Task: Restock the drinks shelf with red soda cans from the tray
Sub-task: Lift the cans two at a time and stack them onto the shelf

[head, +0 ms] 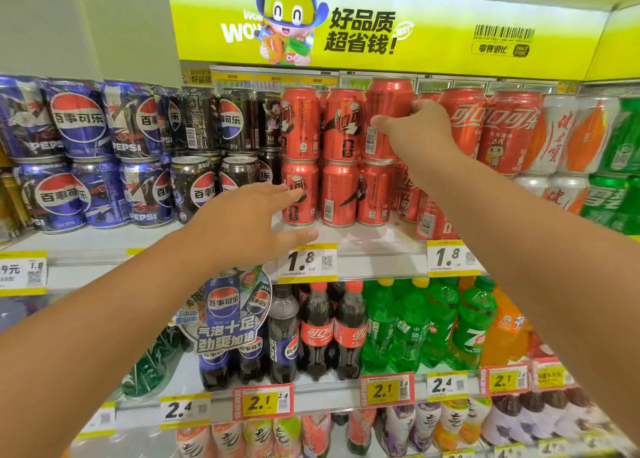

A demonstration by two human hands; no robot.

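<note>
My right hand point(414, 128) grips a red soda can point(384, 107), held slightly raised on top of the lower row at the upper tier. Red soda cans point(341, 125) stand stacked two high on the white shelf point(377, 246). More red cans point(464, 121) sit to the right of my hand. My left hand point(249, 222) is spread open, its fingertips touching the lower left red can point(299, 211). No tray is in view.
Blue cola cans point(79, 118) and black cola cans point(239, 121) fill the shelf's left side. White-orange and green cans point(620, 135) stand at the right. Bottles point(346, 326) line the shelf below. Price tags point(306, 260) hang on the shelf edge. A yellow sign point(363, 24) hangs above.
</note>
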